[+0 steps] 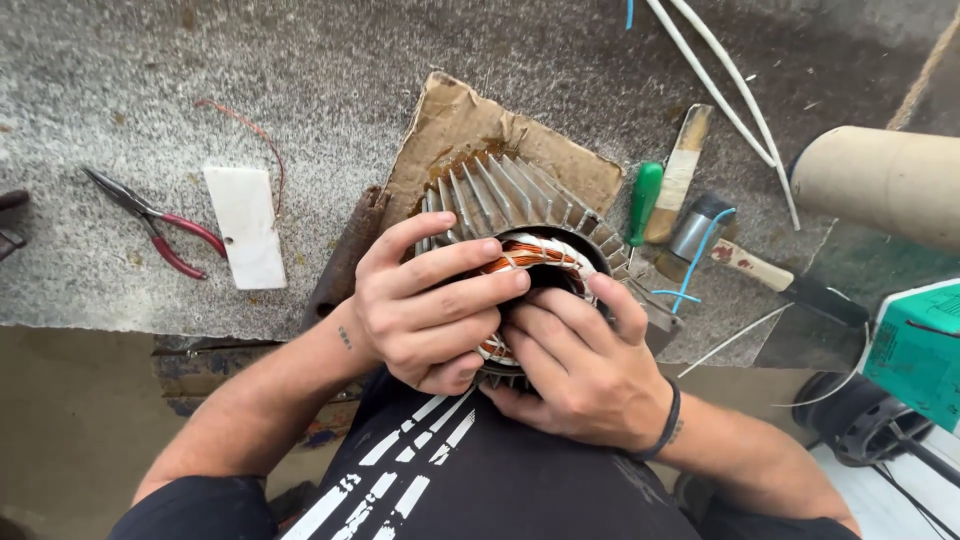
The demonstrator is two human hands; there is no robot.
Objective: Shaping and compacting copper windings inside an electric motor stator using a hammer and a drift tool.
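- Right now, motor stator (pixel 520 215) sits at the near edge of the counter (pixel 120 80), tilted toward the person, resting on a torn piece of cardboard (pixel 470 125).
- Finned grey metal housing; copper windings (pixel 530 255) with white lacing visible in the bore.
- Left hand (pixel 425 310) lies across the near-left face of the stator, fingers curled together and pressed onto the windings; the grip is closed on the stator.
- Right hand (pixel 575 365) cups it from the near-right, fingers bent in against the windings, thumb up on the rim; also clamped on the stator. Black band on that wrist.
- Both hands touch each other at the fingertips over the bore.
- Just right of the stator: green-handled screwdriver (pixel 645 200), flat wooden stick (pixel 680 170), small metal cylinder (pixel 697 225) with blue wire (pixel 700 255), wooden-handled tool (pixel 770 275).
- Left, well apart: white rectangular plate (pixel 245 225), red-handled pliers (pixel 155 220).
- Far right: cardboard tube (pixel 880 180), teal box (pixel 915 345), white cables (pixel 720 80).
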